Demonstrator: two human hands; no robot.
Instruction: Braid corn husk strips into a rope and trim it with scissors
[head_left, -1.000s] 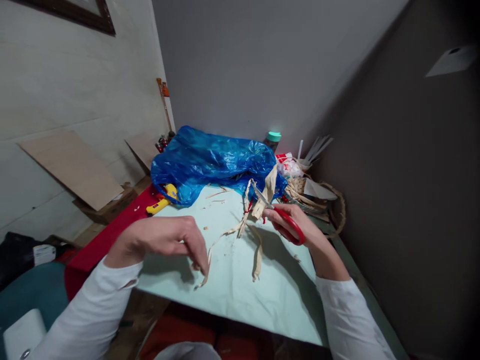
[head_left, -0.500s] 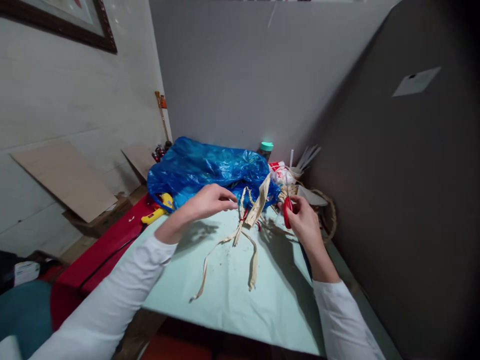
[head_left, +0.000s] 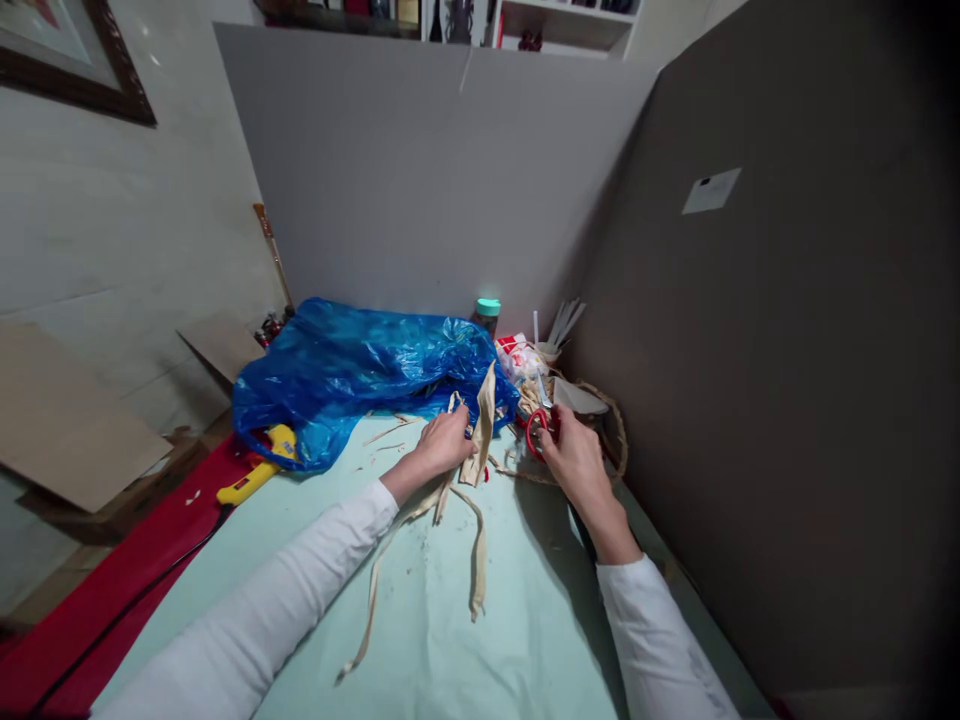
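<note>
My left hand point(head_left: 445, 442) is closed on the upper part of a bundle of pale dried strips point(head_left: 480, 440) near the middle of the table. One wide strip stands up beside my fingers, and long thin tails spread down over the pale green cloth point(head_left: 427, 620). In my right hand point(head_left: 576, 455) are red-handled scissors point(head_left: 537, 432), their blades pointing up and away from me. The scissors are to the right of the bundle, apart from it.
A blue plastic bag point(head_left: 360, 360) lies behind my left hand, with a yellow glue gun point(head_left: 251, 482) at its left. Behind my right hand are a woven basket point(head_left: 616, 440), a green-lidded jar point(head_left: 487, 312) and white sticks point(head_left: 566, 322). Grey panels point(head_left: 435, 180) stand behind and at right.
My left hand has come down and closed on the strip bundle, where before it hovered beside it with fingers apart. The view has shifted, and my right hand still holds the scissors.
</note>
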